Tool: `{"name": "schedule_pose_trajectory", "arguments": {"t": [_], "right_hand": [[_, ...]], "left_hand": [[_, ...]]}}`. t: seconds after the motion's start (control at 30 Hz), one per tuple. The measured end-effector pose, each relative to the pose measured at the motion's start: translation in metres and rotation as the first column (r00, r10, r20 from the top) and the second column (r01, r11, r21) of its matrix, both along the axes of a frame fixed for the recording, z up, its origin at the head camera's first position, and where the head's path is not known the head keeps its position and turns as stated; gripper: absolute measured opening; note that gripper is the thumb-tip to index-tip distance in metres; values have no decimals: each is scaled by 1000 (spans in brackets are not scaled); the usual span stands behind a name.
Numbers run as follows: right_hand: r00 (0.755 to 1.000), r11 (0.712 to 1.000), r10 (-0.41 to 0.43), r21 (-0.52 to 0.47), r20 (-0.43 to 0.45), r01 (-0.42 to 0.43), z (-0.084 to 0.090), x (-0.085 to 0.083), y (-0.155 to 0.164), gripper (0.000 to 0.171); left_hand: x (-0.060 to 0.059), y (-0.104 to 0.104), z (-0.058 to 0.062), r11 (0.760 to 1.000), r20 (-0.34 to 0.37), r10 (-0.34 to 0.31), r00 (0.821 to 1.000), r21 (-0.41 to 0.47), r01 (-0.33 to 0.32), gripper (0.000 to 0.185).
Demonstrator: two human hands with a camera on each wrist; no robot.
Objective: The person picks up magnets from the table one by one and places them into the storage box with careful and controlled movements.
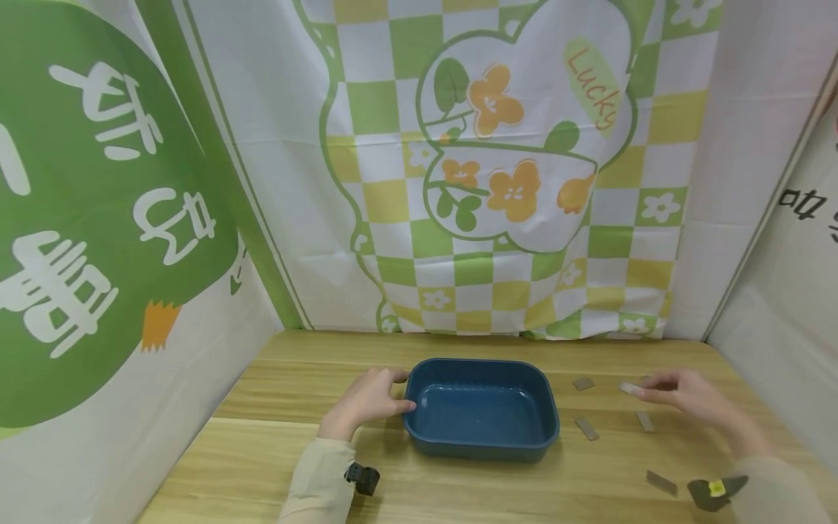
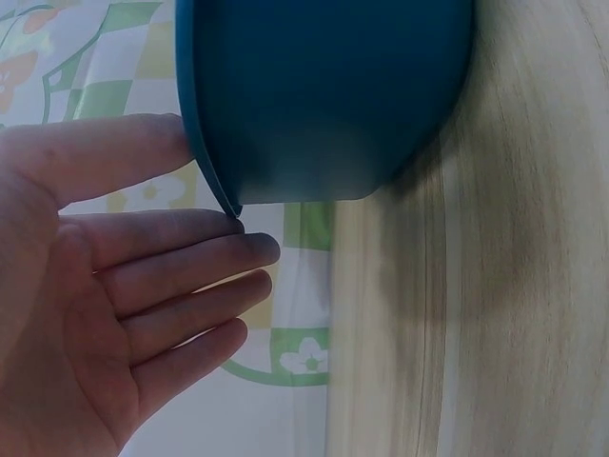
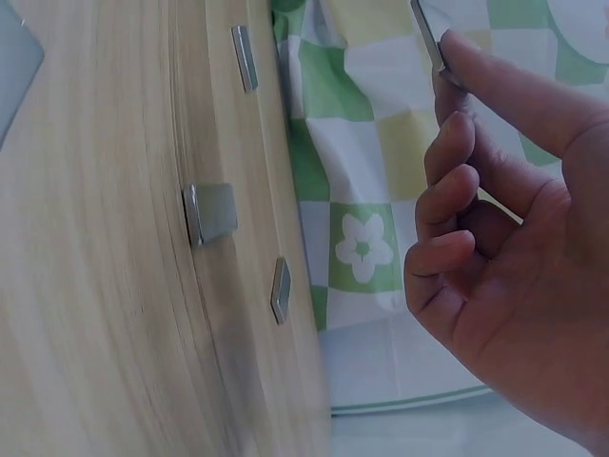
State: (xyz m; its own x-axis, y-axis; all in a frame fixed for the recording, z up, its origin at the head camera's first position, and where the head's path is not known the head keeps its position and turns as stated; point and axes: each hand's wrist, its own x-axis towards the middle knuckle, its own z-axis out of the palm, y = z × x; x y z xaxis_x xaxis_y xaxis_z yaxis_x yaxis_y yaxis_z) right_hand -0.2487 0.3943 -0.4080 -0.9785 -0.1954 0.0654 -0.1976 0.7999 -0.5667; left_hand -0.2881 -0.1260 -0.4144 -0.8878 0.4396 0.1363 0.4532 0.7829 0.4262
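My left hand (image 1: 366,402) is at the left end of a dark blue rectangular plastic basin (image 1: 481,450). Its thumb touches the rim, and the index fingertip meets the rim's edge near the corner. In the left wrist view the other fingers (image 2: 195,309) are stretched out straight and spread, beside the basin's outer wall. Over the table's right side, my right hand (image 1: 684,393) pinches a small flat grey tile (image 1: 631,388) between thumb and index finger. The remaining fingers (image 3: 447,195) curl loosely toward the palm in the right wrist view.
Several similar grey tiles lie scattered on the wooden table (image 1: 262,466) right of the basin, including one tile (image 1: 587,429) close to its wall and another tile (image 1: 662,482) nearer the front. A patterned cloth (image 1: 478,306) hangs behind the table, with printed fabric at both sides.
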Motion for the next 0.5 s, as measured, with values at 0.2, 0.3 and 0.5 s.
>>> {"name": "schedule_pose_trajectory", "arguments": {"t": [0.2, 0.3, 0.5], "right_hand": [[1000, 1000, 6, -25, 15, -5, 0, -5, -7, 29], [1000, 1000, 6, -28, 20, -5, 0, -6, -9, 30], [1000, 999, 18, -27, 26, -17, 1, -8, -14, 33]], "left_hand": [[0, 0, 0, 1000, 2, 9, 1000, -4, -9, 54], [0, 0, 0, 1000, 2, 12, 1000, -7, -12, 54], [0, 0, 1, 1000, -2, 11, 1000, -13, -11, 54]]}}
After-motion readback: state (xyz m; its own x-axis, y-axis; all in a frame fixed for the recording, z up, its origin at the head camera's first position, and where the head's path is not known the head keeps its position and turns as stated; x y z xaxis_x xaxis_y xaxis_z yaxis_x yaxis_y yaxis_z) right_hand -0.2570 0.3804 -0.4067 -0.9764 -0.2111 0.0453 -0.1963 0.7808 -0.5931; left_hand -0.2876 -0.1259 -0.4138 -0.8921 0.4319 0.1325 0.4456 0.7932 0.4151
